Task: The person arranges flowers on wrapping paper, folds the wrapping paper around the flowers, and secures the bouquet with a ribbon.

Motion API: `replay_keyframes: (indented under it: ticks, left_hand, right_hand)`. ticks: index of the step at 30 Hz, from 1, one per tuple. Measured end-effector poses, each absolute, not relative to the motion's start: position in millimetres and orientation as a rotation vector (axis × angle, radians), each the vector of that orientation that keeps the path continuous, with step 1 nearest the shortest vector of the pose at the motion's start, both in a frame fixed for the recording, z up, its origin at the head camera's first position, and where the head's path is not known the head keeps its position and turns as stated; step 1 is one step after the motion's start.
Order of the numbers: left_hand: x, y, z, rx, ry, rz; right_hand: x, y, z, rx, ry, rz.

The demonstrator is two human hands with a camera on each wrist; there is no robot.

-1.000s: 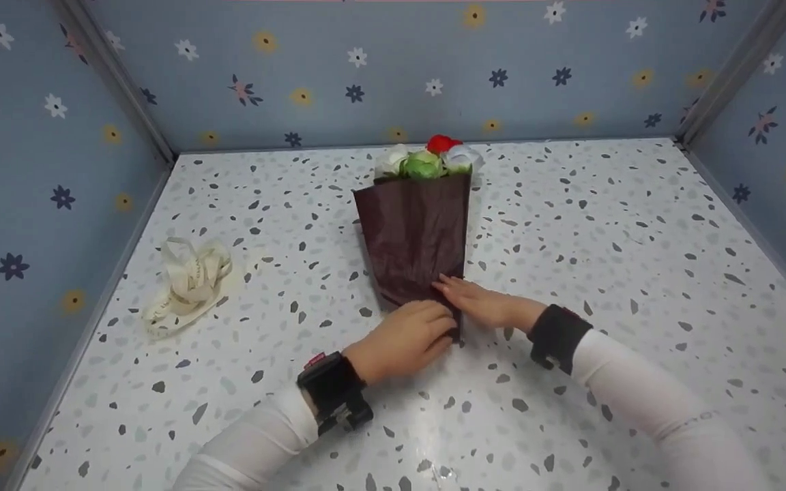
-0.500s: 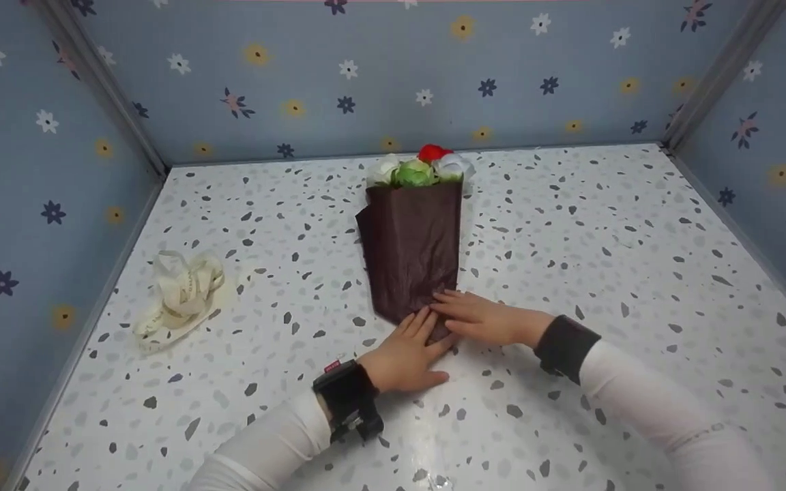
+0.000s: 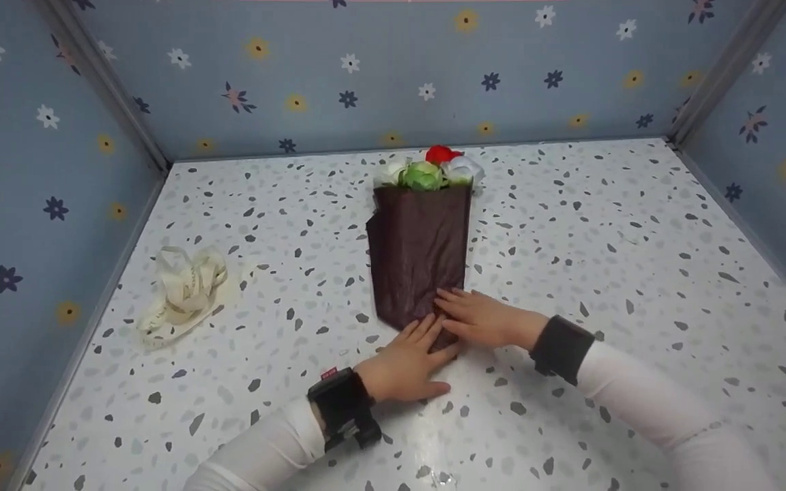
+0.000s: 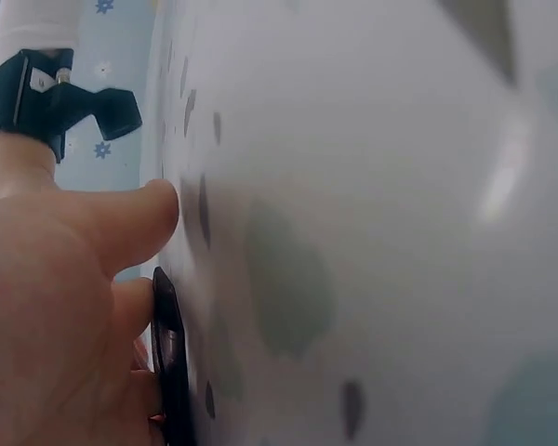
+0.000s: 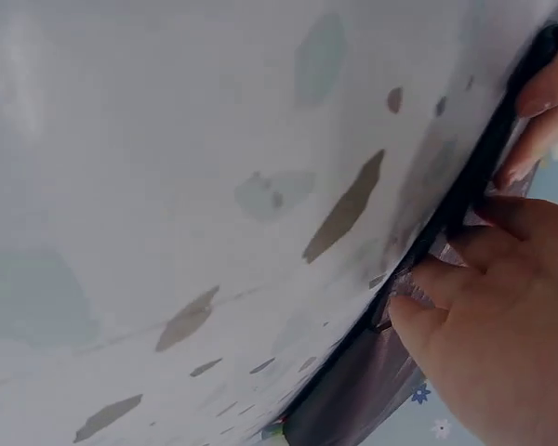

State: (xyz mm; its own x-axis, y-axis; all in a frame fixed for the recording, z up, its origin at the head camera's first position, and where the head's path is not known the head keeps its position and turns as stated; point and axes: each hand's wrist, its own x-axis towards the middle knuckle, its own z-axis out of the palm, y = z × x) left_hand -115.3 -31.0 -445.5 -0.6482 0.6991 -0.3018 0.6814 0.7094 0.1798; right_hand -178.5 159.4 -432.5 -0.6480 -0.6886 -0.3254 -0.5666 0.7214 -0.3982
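A bouquet wrapped in dark maroon paper (image 3: pixel 417 252) lies on the speckled table. At its far end show a red flower (image 3: pixel 441 155), a green one (image 3: pixel 423 176) and white ones (image 3: pixel 464 169). My left hand (image 3: pixel 406 365) rests with spread fingers on the wrapper's near end, thumb out on the table. From the right, my right hand (image 3: pixel 482 319) presses its fingers flat on the paper's lower right edge, fingertips beside the left ones. In the right wrist view the fingers (image 5: pixel 502 232) lie along the wrapper's dark edge; the left wrist view shows the left thumb (image 4: pixel 139 218) at the tabletop.
A loose heap of cream printed ribbon (image 3: pixel 188 293) lies on the left of the table. Blue flower-patterned panels (image 3: pixel 393 75) enclose the back and both sides. A small clear scrap (image 3: pixel 443 477) is near the front edge.
My left hand has gone from bent fingers over the wrapper's near end to spread, flat fingers. The paper's left side is folded in narrower. My right hand stays at the lower right edge.
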Motion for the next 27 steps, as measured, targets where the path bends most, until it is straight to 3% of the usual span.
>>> replay_keyframes:
  ticks: [12, 27]
  left_hand:
    - [-113, -33, -446, 1.095, 2.576, 0.114]
    - [-115, -34, -448, 1.090, 2.584, 0.129]
  right_hand:
    - [-232, 145, -447, -0.717, 2.628, -0.131]
    - [-291, 148, -446, -0.529, 2.696, -0.172]
